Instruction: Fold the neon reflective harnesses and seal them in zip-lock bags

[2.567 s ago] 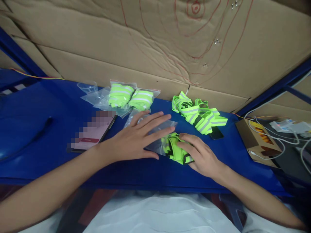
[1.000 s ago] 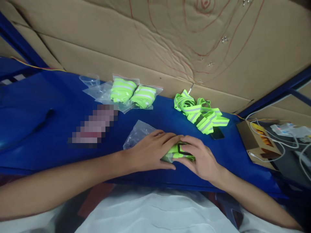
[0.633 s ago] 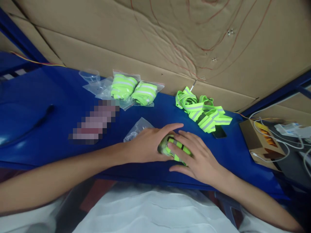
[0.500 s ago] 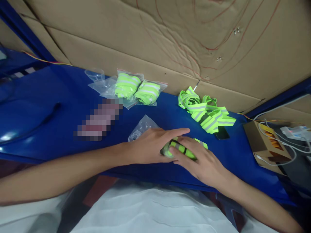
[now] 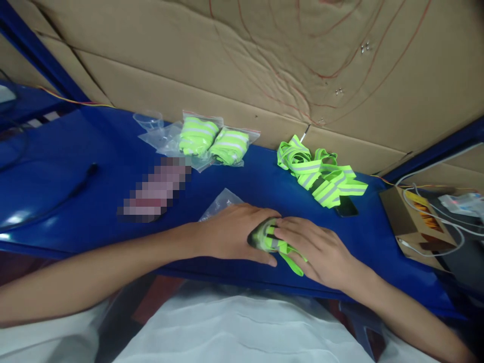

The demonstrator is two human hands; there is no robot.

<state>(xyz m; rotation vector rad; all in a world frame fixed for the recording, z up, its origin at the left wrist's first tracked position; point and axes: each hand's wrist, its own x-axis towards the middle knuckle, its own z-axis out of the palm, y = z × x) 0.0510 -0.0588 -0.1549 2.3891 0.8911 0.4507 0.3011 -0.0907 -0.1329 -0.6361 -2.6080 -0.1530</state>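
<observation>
Between my two hands, over the blue table, is a bundled neon-yellow reflective strap point(image 5: 267, 238) with black and grey bands. My left hand point(image 5: 234, 233) curves round the bundle's left side, fingers above and thumb below. From the right, my right hand point(image 5: 321, 247) closes over the bundle, its fingertips on the top. A loose loop of the strap hangs below the right fingers. Just behind my left hand lies a clear plastic bag point(image 5: 223, 198), partly covered by it. A heap of loose reflective straps point(image 5: 321, 174) lies farther back on the right.
Two zip bags point(image 5: 198, 136) with folded reflective straps stand at the cardboard wall point(image 5: 170, 70), beside a clear cup point(image 5: 149, 121). A pixelated pinkish thing point(image 5: 155, 191) and a black cable point(image 5: 71, 194) lie left. A phone point(image 5: 346, 207) and an open cardboard box point(image 5: 412, 227) are right.
The bundled strap has turned in my hands, and a loop now hangs below it. My left thumb has moved from above the bundle to below it; the right fingers have shifted over its top.
</observation>
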